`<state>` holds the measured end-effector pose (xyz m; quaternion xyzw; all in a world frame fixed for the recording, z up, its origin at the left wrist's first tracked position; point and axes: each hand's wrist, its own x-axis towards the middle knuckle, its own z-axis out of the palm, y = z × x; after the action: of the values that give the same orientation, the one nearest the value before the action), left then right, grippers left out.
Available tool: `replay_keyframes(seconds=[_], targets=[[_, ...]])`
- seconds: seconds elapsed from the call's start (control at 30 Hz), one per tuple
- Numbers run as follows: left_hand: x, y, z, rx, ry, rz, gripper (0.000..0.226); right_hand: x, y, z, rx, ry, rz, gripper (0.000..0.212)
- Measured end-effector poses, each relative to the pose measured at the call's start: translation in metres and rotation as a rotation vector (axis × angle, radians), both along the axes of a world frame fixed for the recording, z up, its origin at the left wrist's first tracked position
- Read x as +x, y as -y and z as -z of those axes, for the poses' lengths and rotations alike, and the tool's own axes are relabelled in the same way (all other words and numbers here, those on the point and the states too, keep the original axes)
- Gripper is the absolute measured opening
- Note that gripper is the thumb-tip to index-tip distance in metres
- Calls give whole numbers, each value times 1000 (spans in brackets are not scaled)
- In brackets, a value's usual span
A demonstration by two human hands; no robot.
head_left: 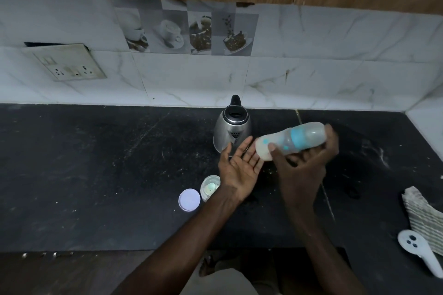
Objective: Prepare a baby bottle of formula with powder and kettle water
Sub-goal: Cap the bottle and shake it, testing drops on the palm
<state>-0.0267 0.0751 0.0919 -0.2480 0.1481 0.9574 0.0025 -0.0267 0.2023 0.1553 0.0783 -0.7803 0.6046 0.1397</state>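
Two hands busy here: right hand (302, 165) grips the capped bottle (287, 139), tipped sideways above the bench (96, 163) near the kettle (232, 130) at the back edge, I'd guess to mix it. Left hand (239, 170) is spread flat, palm up by the bottle's base, maybe for tapping.

Both were bare, left hand (239, 170) and right hand (304, 163) | left forearm (182, 242), right forearm (318, 242): bare to the frame's bottom edge | pale beige garment (239, 280) showed over the legs | foot (206, 267): dim, toes just visible
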Motion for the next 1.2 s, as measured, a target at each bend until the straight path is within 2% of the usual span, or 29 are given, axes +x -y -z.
replay_keyframes(seconds=[0.03, 0.13, 0.17, 0.23, 0.3, 0.37, 0.4, 0.43, 0.5, 0.53, 0.57, 0.63, 0.67, 0.77, 0.8, 0.9, 0.93, 1.0, 1.03, 1.13, 1.2], targets=[[2, 0, 1, 14, -4, -6, 60, 5, 5, -2, 4, 21, 7, 102], [5, -4, 5, 29, 6, 12, 61, 15, 6, 12, 266, 96, -142, 104], [6, -5, 7, 8, 6, 10, 62, 12, 3, 12, 261, 85, -101, 105], [3, -2, 12, -9, 7, 3, 63, 2, -4, 7, 61, 9, 71, 105], [4, -2, 17, 19, 13, -15, 62, -2, -1, 8, 34, 22, 115, 95], [7, -5, 17, 25, 21, -8, 60, 7, 6, 14, 260, 147, -37, 90], [8, -7, 17, 11, 25, -1, 60, 9, 4, 20, 310, 168, -52, 93], [7, -7, 16, -5, 34, -1, 60, 8, 2, 19, 269, 179, -6, 98], [3, -2, 19, -21, 34, -4, 62, 0, -2, 16, 31, 121, 181, 104], [2, -1, 21, -13, 31, -14, 62, -3, -1, 17, -20, 111, 221, 106], [3, -2, 22, 10, 44, -32, 62, 2, 6, 13, 8, 149, 193, 108], [7, -6, 25, 32, 82, -20, 60, 15, 16, 16, 191, 232, 17, 109], [8, -7, 23, 18, 89, -12, 60, 17, 17, 19, 237, 247, 8, 109], [2, -2, 23, -36, 63, -17, 63, 7, 15, 17, -3, 200, 163, 108], [3, 0, 24, -28, 64, -28, 62, 5, 16, 17, 3, 204, 170, 108], [8, -3, 26, -1, 85, -9, 61, 13, 17, 18, 269, 245, -8, 108], [7, -1, 24, -19, 88, -9, 62, 12, 15, 16, 265, 243, 21, 107], [2, 3, 27, -55, 74, -12, 62, 5, 11, 16, 88, 190, 141, 107], [1, 3, 28, -50, 66, -18, 62, 2, 13, 16, 65, 179, 153, 108], [2, -3, 30, 4, 82, -5, 60, 16, 21, 22, 264, 253, 12, 108], [-1, -1, 29, -35, 90, -10, 60, 12, 19, 17, 124, 244, 128, 106]])
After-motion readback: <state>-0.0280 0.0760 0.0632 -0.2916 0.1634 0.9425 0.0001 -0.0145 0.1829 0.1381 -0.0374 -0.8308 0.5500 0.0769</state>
